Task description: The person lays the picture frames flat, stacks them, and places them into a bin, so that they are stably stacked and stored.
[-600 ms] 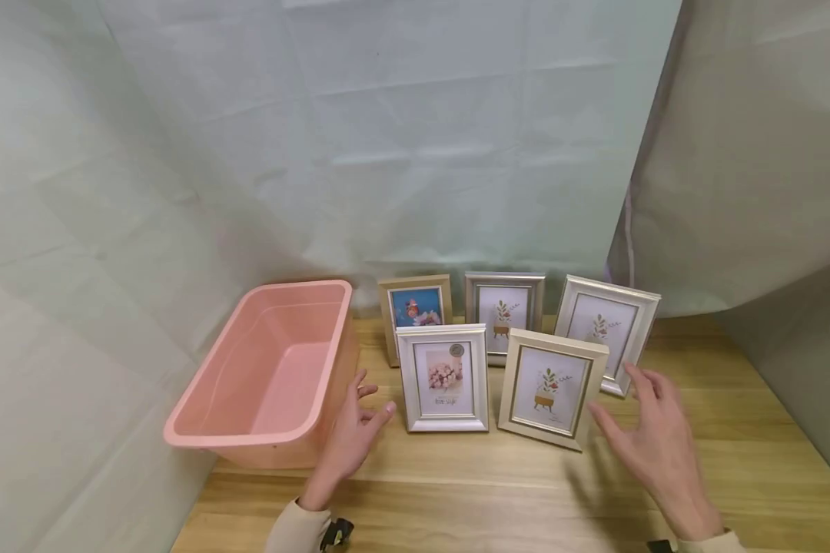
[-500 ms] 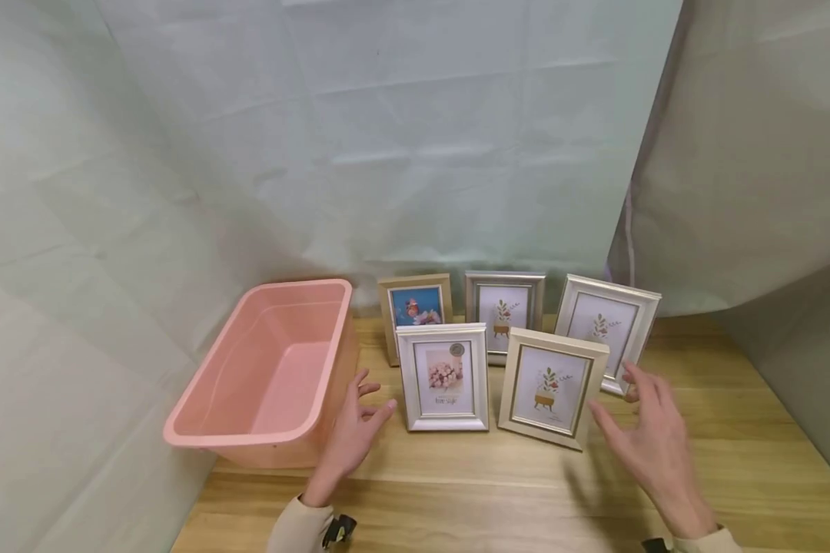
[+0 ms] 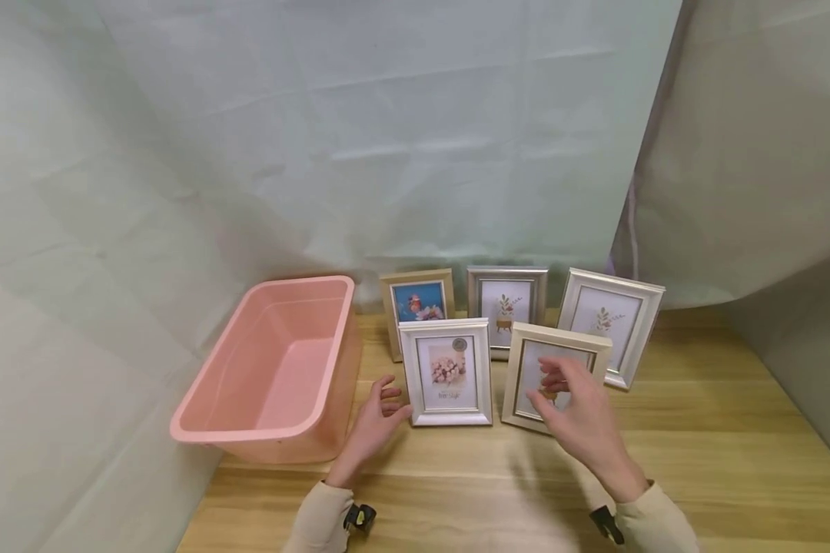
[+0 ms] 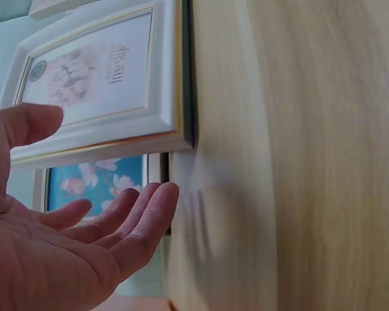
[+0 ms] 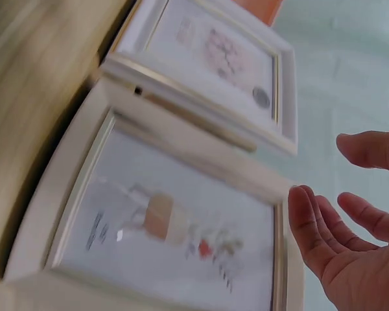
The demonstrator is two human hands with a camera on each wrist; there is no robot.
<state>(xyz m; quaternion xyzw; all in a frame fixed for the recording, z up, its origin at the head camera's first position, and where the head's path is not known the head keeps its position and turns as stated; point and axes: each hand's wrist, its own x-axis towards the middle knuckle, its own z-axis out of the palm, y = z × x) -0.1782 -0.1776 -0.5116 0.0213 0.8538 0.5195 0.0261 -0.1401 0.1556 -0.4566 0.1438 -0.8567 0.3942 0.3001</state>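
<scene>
Several picture frames stand upright on the wooden table. In front are a white frame (image 3: 449,376) with a flower picture and a cream frame (image 3: 526,369) with a potted-plant print. My left hand (image 3: 373,422) hovers just left of the white frame, fingers relaxed and holding nothing; the left wrist view shows the thumb overlapping that white frame (image 4: 97,84). My right hand (image 3: 584,418) is in front of the cream frame, hiding part of its picture. In the right wrist view its fingers are loosely bent and hold nothing, close to the cream frame (image 5: 162,214).
A pink plastic basin (image 3: 342,369) stands at the left. Behind the front pair are a gold frame (image 3: 418,296) with a blue picture, a dark silver frame (image 3: 507,307) and a pale silver frame (image 3: 612,315). A light cloth (image 3: 456,153) hangs behind.
My right hand has moved left, from the cream frame's right edge to in front of it. The left hand has shifted slightly right toward the white frame. The frames stay standing in place.
</scene>
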